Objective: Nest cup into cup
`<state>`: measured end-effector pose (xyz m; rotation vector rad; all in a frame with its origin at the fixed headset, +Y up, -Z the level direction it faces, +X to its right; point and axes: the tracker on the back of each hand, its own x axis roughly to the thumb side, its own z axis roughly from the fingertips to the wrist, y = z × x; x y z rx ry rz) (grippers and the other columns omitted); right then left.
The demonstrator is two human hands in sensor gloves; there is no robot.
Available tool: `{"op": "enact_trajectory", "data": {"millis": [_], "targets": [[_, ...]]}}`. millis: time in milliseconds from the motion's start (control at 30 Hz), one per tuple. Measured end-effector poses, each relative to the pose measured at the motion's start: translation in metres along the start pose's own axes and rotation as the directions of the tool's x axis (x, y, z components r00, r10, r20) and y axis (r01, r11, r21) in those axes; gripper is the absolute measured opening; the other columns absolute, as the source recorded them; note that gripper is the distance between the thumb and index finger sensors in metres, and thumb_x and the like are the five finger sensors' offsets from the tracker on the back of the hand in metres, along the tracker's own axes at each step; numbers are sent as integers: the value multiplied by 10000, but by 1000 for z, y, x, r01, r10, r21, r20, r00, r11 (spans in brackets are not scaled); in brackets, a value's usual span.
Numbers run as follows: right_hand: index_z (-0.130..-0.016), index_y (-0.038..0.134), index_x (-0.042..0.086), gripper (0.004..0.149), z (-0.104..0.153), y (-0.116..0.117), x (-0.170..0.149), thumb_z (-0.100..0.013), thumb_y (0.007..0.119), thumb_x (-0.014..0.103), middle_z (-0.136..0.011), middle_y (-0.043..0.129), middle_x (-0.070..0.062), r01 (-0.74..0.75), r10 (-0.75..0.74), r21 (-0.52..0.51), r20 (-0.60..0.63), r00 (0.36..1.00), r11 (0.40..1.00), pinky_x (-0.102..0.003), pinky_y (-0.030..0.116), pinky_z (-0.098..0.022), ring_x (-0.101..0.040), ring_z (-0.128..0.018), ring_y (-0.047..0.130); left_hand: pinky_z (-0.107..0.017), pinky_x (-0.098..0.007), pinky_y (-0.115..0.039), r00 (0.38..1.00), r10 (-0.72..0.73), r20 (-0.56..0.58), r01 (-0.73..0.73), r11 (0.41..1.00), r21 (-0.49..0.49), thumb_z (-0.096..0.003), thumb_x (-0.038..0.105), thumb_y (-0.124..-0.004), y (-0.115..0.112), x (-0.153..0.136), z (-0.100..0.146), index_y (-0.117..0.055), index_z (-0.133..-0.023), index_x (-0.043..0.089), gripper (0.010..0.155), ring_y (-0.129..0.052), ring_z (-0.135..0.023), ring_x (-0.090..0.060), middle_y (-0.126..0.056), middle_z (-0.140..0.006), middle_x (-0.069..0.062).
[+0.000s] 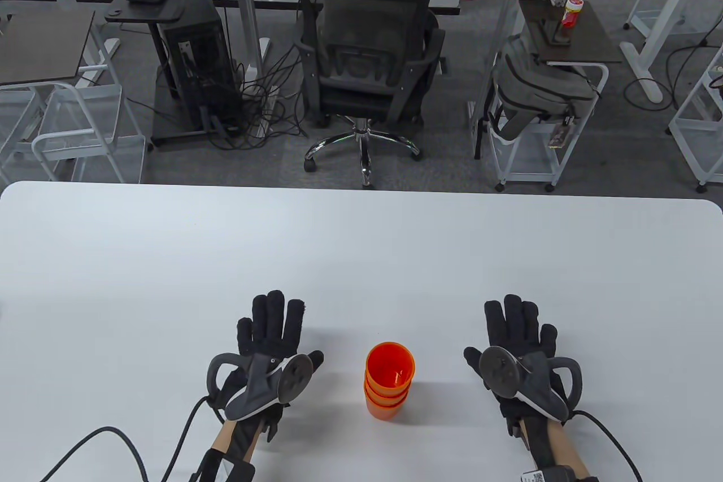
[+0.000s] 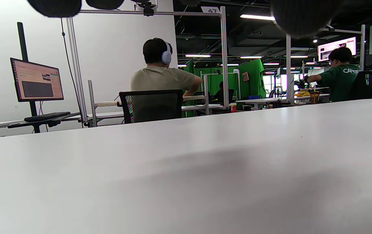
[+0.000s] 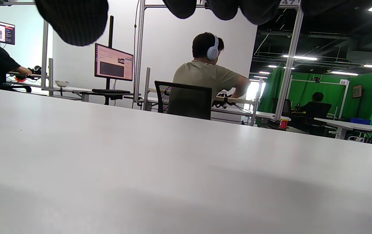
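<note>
The left hand (image 1: 271, 357) and right hand (image 1: 522, 360) lie flat on the white desk (image 1: 361, 256), fingers spread, holding nothing. Between them, at the desk's six o'clock, stand nested orange cups (image 1: 388, 380).

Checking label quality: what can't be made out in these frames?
- Orange cup stack: exact cup count unclear in table view; nested walls hide each other.
- Stack absent from both wrist views, which look past it.
- Left hand and right hand: palms hidden underneath; table contact can't be told.
</note>
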<state>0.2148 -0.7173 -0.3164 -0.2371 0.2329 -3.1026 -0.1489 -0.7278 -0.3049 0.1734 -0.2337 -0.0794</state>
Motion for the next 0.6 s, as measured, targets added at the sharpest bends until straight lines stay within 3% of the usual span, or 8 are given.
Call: {"op": "enact_trajectory", "data": {"millis": [600], "targets": [[-1158,312,45,857,0,-1,2,-568,688,540,-1166,300,-340,-8,8,24,11,1000,1000,-768,417,-666,-575,-1031,374,-735,-701,-558,1000,-15,-9,15,1000,-13,-535,745,-596,0,-2,1,-283,-1182,86,975,-440,-1080,-573,-301,-1212,-335]]}}
